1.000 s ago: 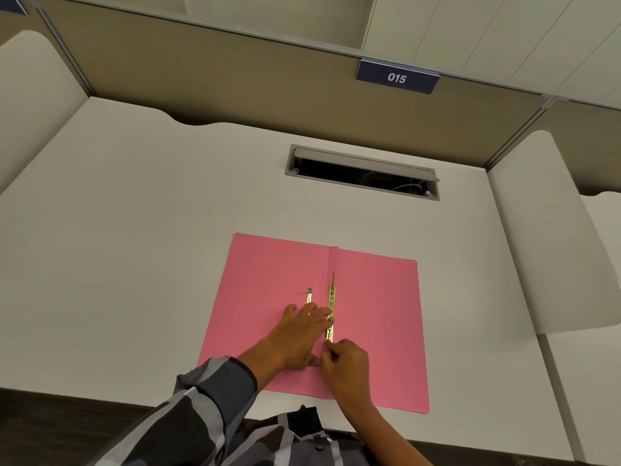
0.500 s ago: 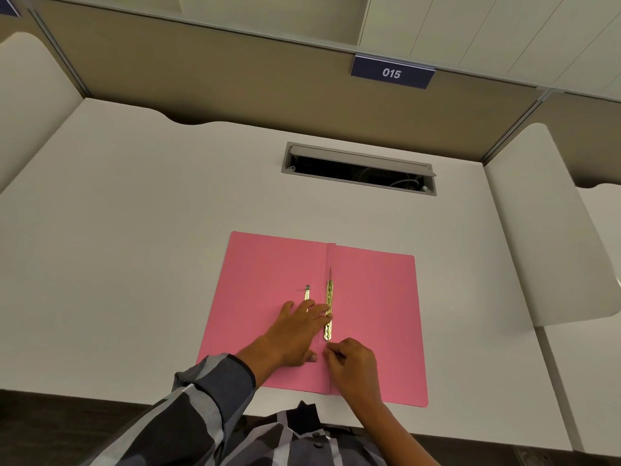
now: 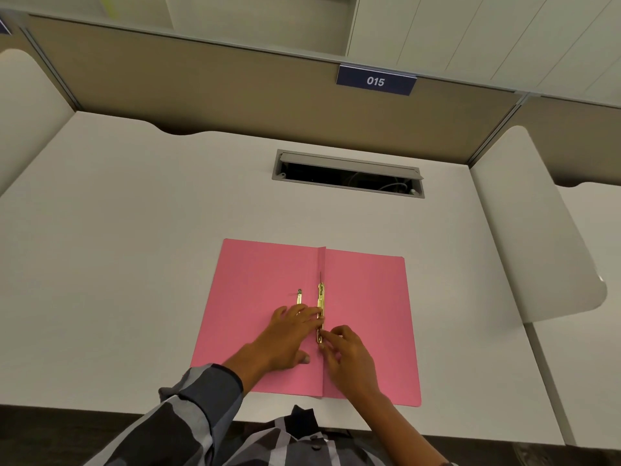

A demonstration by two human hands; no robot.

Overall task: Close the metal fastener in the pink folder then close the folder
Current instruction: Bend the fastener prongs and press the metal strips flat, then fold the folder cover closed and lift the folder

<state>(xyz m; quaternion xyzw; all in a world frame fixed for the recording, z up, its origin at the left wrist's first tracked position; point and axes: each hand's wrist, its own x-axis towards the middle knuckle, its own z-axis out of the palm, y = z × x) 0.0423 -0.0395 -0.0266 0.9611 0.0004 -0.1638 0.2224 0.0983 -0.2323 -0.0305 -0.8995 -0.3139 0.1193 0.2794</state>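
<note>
I read the pink folder (image 3: 363,317) as lying fully open and flat on the white desk (image 3: 117,264), near the near edge, its spine fold running from far to near down the middle. The metal fastener (image 3: 321,307), a gold bar, lies along that fold. A second, shorter gold piece (image 3: 299,297) lies just left of it on the left leaf; whether it is a loose part of the fastener I cannot tell.

Left hand (image 3: 285,334): fingers spread and flat on the left leaf, fingertips touching the bar's middle, apparently steadying it. Right hand (image 3: 346,354): fingers curled together at the bar's near end, seemingly pinching or pressing a small part there; the exact contact is too small to make out.

Judgement on progress: step one, closing the fastener, is underway and not visibly finished. The far end shows a thin prong (image 3: 321,275) beyond the bar. Step two, closing the folder, is not started; both leaves lie flat.
</note>
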